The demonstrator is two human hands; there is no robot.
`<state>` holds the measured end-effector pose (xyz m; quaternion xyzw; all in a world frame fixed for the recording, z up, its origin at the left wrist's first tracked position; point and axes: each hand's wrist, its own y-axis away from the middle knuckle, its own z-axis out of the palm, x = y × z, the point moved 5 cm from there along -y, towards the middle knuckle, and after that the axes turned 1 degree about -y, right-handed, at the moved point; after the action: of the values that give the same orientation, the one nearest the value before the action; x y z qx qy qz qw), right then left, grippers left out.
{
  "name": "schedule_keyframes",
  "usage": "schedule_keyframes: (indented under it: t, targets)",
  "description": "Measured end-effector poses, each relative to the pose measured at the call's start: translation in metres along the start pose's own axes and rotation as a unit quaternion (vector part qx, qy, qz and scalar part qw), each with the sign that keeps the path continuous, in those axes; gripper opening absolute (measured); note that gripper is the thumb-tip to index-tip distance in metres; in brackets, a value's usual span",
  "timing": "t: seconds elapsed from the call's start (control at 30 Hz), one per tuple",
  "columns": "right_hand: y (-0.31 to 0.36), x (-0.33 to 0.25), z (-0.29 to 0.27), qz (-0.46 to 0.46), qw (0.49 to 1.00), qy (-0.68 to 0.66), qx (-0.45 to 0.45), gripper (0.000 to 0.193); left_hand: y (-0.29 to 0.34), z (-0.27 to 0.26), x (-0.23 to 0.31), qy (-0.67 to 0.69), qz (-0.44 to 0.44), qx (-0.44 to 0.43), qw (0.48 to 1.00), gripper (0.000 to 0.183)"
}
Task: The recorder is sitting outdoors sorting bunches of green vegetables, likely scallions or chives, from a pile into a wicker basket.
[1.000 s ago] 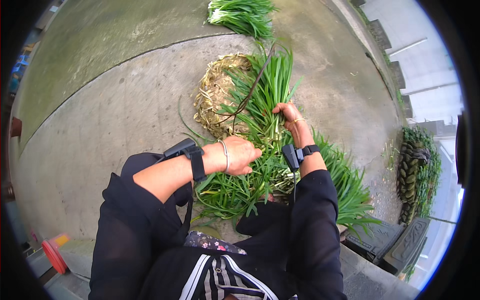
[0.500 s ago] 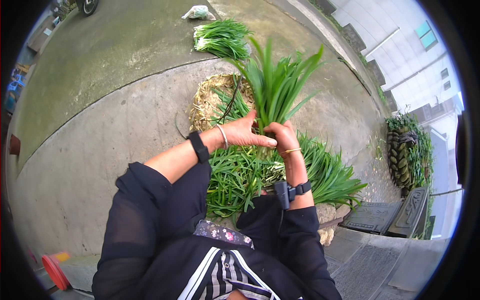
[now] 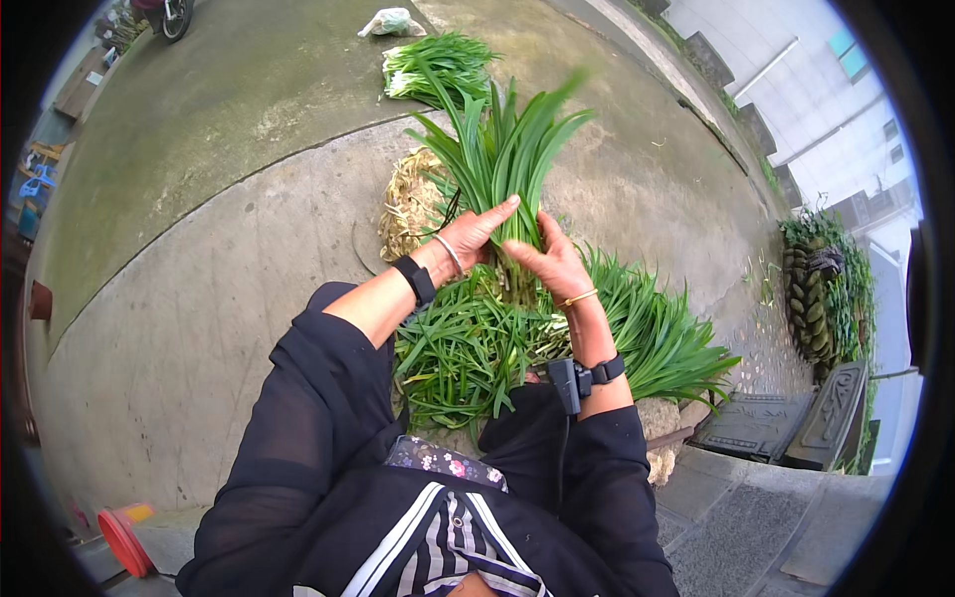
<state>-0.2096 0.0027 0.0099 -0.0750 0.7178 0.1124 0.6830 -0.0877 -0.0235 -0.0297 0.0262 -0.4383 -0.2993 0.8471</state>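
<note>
Between the left hand and right hand, equally near and both clasping its lower part, a long-leaved green bunch points lengthwise away from the person, leaf tips fanning beyond the hands, stem ends just below them.

The leaf bunch is green — sleeves black, shirt striped dark and pale, cloth flowered in pink.
</note>
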Motion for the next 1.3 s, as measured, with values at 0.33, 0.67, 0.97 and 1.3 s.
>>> schedule_keyframes:
  t: [0.33, 0.67, 0.97, 1.3]
  targets:
    - [-0.018, 0.041, -0.039, 0.113, 0.939, -0.309, 0.100, 0.032, -0.013, -0.005, 0.010, -0.032, 0.032, -0.137, 0.989, 0.036]
    - [-0.024, 0.039, -0.060, 0.065, 0.919, -0.362, 0.142, 0.025, -0.012, -0.003, 0.007, 0.030, 0.013, -0.085, 0.996, 0.026]
    - [-0.021, 0.021, -0.054, 0.024, 0.899, -0.410, 0.151, 0.037, -0.016, -0.006, 0.007, 0.048, 0.106, -0.002, 0.993, 0.029]
    - [-0.029, 0.061, -0.063, 0.087, 0.861, -0.472, 0.166, 0.036, -0.018, 0.003, 0.002, -0.082, 0.124, -0.073, 0.986, 0.050]
